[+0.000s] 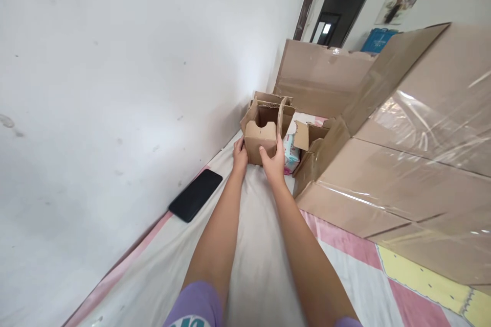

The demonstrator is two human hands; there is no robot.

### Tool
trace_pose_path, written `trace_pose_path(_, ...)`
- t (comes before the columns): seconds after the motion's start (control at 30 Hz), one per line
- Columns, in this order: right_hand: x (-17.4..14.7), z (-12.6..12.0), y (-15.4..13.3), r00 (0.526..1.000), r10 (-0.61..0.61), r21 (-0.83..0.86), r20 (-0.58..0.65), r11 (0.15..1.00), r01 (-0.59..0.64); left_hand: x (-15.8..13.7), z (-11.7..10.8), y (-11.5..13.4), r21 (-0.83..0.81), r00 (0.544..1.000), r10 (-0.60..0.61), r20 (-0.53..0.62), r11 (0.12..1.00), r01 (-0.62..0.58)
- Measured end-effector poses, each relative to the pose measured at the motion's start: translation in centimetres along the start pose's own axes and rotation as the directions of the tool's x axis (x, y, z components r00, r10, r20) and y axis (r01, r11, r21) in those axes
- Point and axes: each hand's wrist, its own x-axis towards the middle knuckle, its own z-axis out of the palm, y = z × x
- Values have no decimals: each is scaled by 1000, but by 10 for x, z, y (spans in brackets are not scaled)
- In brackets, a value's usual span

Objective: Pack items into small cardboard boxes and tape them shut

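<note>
Both my arms reach forward to a small open-topped cardboard box (253,144) with a curved notch in its front wall. Its flaps stand up, and more cardboard pieces show right behind it. My left hand (240,156) is closed on the box's left side near the bottom. On the right side, my right hand (273,161) grips it with the thumb laid across the front. The box rests on, or just over, the pale cloth (257,225). Just right of my right hand is a white, teal and pink soft pack (291,154), partly hidden.
A black phone (195,195) lies left by the white wall (126,87). Large cardboard panels (368,173) with shiny tape stand at right. A torn-flapped carton (317,135) sits against them. Another cardboard panel (318,69) stands behind, with a blue container (378,40) beyond.
</note>
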Motion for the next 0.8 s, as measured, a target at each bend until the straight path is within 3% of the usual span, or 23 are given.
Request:
trace_pose_path(0.23, -12, 6, -5, 987, 47, -153, -157, 986, -72, -13, 7, 9, 66, 992, 24, -126, 998, -16)
trace_pose_path(0.4, -6, -14, -39, 963, -201, -318, -182, 938, 136, -26, 10, 21, 97, 980, 33, -198, 995, -14)
trace_pose_path(0.47, 22, -17, -58, 957, -235, -355, -169, 920, 163, -28, 11, 23, 101, 975, 16, -223, 995, 7)
trace_pose_path(0.57, 101, -1, -76, 982, -171, -436, -80, 892, 120, -28, 10, 21, 104, 968, -23, -249, 993, 51)
trace_pose_path(0.63, 163, 19, -78, 998, -60, -536, 8, 843, 55, -29, 9, 19, 105, 963, -47, -266, 991, 78)
trace_pose_path(0.7, 213, 38, -71, 987, 100, -687, 124, 727, 13, -30, 8, 17, 105, 958, -67, -278, 989, 100)
trace_pose_path(0.8, 250, 48, -50, 937, 277, -792, 212, 610, -1, -30, 7, 14, 97, 954, -90, -285, 988, 122)
